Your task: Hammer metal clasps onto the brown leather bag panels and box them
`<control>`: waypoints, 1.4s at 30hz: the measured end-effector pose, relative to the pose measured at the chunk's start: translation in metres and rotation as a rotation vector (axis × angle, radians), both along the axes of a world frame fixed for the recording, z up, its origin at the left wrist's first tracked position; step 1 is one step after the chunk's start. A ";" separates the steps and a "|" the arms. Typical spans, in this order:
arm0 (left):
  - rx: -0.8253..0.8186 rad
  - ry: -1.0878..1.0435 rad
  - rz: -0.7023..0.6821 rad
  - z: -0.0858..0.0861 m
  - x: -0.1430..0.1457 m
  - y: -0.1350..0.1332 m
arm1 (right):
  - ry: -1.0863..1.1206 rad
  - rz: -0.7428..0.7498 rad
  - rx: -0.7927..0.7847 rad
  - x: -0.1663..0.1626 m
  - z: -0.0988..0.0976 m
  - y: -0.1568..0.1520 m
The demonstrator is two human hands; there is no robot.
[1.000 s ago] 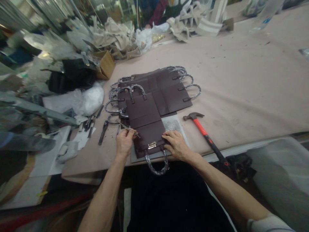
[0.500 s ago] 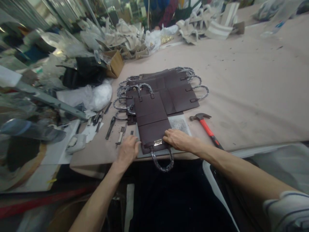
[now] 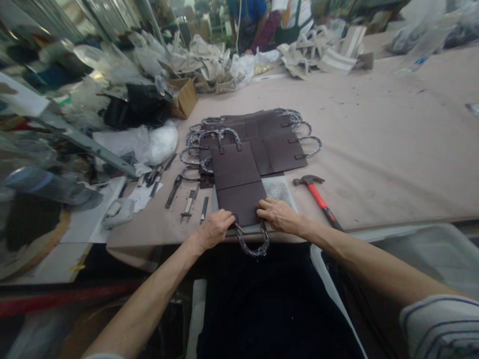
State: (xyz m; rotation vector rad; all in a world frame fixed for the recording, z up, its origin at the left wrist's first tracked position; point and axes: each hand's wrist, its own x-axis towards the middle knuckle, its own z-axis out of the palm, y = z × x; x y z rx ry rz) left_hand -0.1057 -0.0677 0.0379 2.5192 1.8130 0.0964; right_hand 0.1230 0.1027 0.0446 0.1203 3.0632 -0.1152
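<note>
A dark brown leather bag panel (image 3: 239,187) lies flat at the table's near edge, its wrapped handle (image 3: 253,245) hanging over the edge. My left hand (image 3: 215,229) is closed on the panel's near left corner by the handle. My right hand (image 3: 277,215) grips the near right corner, fingers curled over the edge. The panel rests partly on a grey speckled pad (image 3: 279,190). Behind it lies a stack of like brown panels with wrapped handles (image 3: 262,137).
A red-handled hammer (image 3: 318,195) lies right of the pad. Small metal tools (image 3: 187,199) lie left of the panel. Plastic bags, black bags and a cardboard box (image 3: 185,97) crowd the left. Other people stand at the table's far end (image 3: 262,25) by beige bags.
My left hand laid down a thin metal tool and came to the panel's near left corner. Both hands now grip the near edge, and the gold clasp no longer shows.
</note>
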 end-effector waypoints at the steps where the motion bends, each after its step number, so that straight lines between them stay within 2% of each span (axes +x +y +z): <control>1: 0.049 -0.054 -0.057 -0.004 -0.007 -0.003 | 0.007 0.030 -0.023 0.003 -0.001 0.003; 3: 0.135 -0.142 -0.137 -0.012 -0.018 -0.009 | 0.020 0.086 -0.064 0.008 -0.004 0.007; 5: 0.195 -0.183 -0.156 -0.019 -0.022 -0.011 | 0.072 0.090 -0.097 0.013 -0.008 0.008; 12: 0.340 -0.153 -0.068 -0.034 -0.010 -0.018 | 0.453 -0.058 -0.320 0.021 -0.021 -0.009; 15: 0.324 -0.150 -0.052 -0.034 -0.008 -0.025 | 0.528 -0.141 -0.376 0.016 -0.023 -0.018; 20: 0.197 -0.168 0.051 -0.027 0.003 -0.030 | 0.598 -0.253 -0.343 0.010 -0.028 -0.027; 23: 0.194 -0.306 0.211 -0.023 0.002 -0.031 | 0.622 -0.259 -0.380 0.009 -0.033 -0.027; 24: 0.228 -0.360 0.328 -0.021 -0.002 -0.032 | 0.623 -0.259 -0.388 0.010 -0.034 -0.027; 26: 0.266 -0.414 0.664 -0.018 -0.017 -0.032 | 0.627 -0.256 -0.394 0.010 -0.036 -0.025; 28: 0.155 -0.395 0.984 -0.013 -0.036 -0.030 | 0.636 -0.256 -0.391 0.009 -0.038 -0.025; 30: -0.052 -0.343 1.135 -0.008 -0.052 -0.024 | 0.639 -0.266 -0.385 0.008 -0.038 -0.025; 32: -0.204 -0.276 1.156 -0.005 -0.060 -0.013 | 0.637 -0.278 -0.387 0.006 -0.038 -0.026; 34: -0.287 -0.197 1.159 -0.002 -0.062 -0.001 | 0.632 -0.284 -0.395 0.006 -0.037 -0.027; 38: -0.388 -0.102 1.166 0.000 -0.060 0.020 | 0.613 -0.288 -0.432 0.010 -0.034 -0.027; 42: -0.445 -0.140 1.160 0.002 -0.067 0.022 | 0.556 -0.273 -0.429 0.011 -0.028 -0.028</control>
